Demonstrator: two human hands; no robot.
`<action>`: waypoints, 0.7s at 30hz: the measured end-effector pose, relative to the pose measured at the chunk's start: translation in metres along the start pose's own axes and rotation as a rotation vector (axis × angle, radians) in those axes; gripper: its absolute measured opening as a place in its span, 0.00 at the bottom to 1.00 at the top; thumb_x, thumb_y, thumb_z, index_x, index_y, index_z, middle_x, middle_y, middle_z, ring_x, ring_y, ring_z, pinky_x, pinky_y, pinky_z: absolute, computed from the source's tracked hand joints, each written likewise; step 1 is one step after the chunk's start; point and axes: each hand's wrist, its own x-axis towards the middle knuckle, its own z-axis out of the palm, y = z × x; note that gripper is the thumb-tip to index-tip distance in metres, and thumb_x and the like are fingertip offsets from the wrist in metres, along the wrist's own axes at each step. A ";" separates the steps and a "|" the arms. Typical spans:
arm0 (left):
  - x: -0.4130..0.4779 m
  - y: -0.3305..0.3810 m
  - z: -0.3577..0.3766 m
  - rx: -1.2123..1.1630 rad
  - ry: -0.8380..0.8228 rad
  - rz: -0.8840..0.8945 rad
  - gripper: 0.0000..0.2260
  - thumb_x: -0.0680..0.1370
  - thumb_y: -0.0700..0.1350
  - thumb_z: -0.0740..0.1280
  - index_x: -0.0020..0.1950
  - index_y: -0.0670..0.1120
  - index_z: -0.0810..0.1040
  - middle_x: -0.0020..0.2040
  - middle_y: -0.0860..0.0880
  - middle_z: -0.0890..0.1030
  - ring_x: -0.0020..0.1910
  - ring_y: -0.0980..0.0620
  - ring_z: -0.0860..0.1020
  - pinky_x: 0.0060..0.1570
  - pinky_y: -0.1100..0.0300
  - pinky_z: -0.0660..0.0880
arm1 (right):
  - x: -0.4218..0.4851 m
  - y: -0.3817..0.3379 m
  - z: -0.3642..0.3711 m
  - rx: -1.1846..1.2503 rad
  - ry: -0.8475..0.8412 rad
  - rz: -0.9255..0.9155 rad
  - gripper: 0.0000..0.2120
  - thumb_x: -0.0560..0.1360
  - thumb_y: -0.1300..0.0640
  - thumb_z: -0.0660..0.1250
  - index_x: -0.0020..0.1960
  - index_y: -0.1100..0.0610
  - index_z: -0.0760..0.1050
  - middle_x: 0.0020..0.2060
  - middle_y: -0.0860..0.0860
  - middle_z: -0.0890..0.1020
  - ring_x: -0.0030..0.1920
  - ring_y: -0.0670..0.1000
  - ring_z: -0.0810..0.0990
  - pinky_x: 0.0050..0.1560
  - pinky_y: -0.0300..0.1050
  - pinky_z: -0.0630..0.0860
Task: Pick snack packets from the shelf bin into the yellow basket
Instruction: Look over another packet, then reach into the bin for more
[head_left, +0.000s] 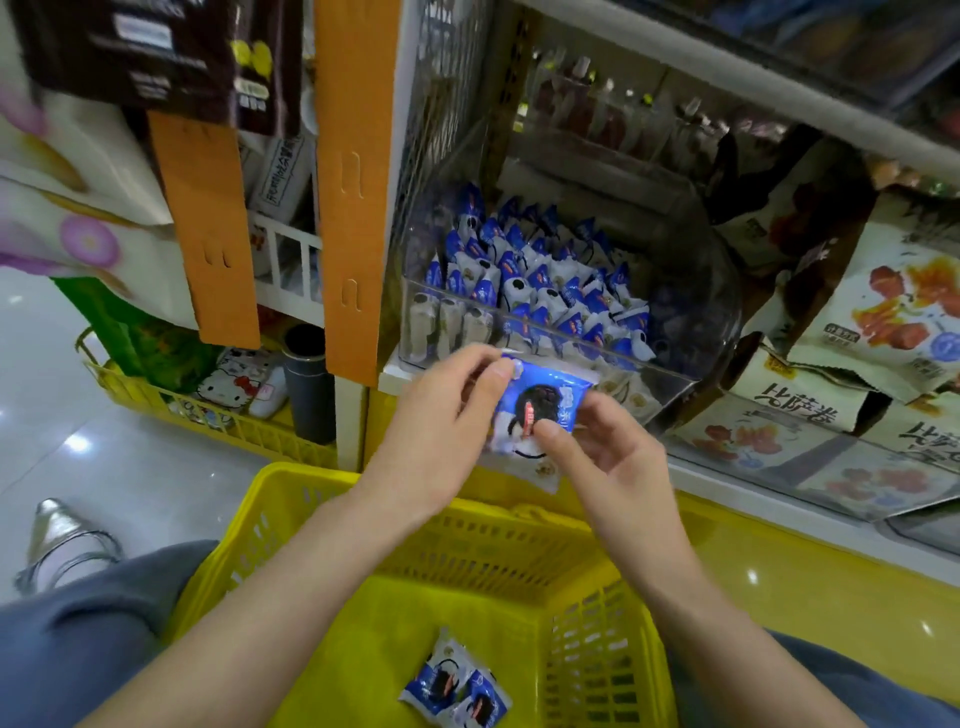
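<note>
I see both hands raised in front of the shelf, above the far rim of the yellow basket (363, 525). Together they hold one blue-and-white snack packet (540, 410).

Left hand (441, 415): fingers curled, thumb and forefinger pinched on the packet's upper left corner. Right hand (608, 447): thumb pressed on the packet's front face near its lower right edge, remaining fingers curled behind it. Neither hand is spread open; each grips the same packet.

The held packet sits just in front of the lower front edge of the clear shelf bin (691, 332), below the bin's opening. The bin rests on the white shelf ledge and is filled with many matching blue-and-white packets (540, 280), heaped from the back wall to the front wall.

Inside the yellow basket, two packets (457, 691) lie on the floor panel near the near edge, touching one another and slightly overlapped. The rest of the basket floor that shows is bare.

Right of the bin, larger cream bags with red fruit print (893, 306) stack along the shelf. A second yellow basket (218, 421) stands on the floor at left, holding mixed goods.
</note>
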 end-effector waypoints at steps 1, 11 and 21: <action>0.006 0.004 -0.005 0.029 0.020 0.048 0.07 0.80 0.46 0.58 0.52 0.50 0.76 0.42 0.55 0.79 0.40 0.62 0.76 0.39 0.68 0.72 | 0.006 -0.007 -0.003 -0.004 0.037 -0.045 0.12 0.67 0.52 0.67 0.50 0.50 0.77 0.43 0.41 0.84 0.45 0.40 0.81 0.45 0.31 0.75; 0.055 0.007 -0.033 0.779 0.004 0.356 0.12 0.80 0.49 0.57 0.59 0.47 0.74 0.54 0.50 0.77 0.55 0.50 0.72 0.54 0.61 0.59 | 0.170 -0.032 -0.008 -0.272 0.315 -0.016 0.08 0.77 0.54 0.64 0.49 0.60 0.75 0.39 0.52 0.77 0.40 0.49 0.76 0.43 0.45 0.73; 0.062 -0.009 -0.028 0.908 0.036 0.430 0.16 0.78 0.48 0.53 0.46 0.45 0.79 0.40 0.49 0.80 0.42 0.47 0.76 0.48 0.56 0.62 | 0.286 0.002 0.032 -0.683 0.257 0.032 0.20 0.80 0.54 0.57 0.69 0.60 0.62 0.67 0.57 0.69 0.66 0.56 0.69 0.61 0.43 0.65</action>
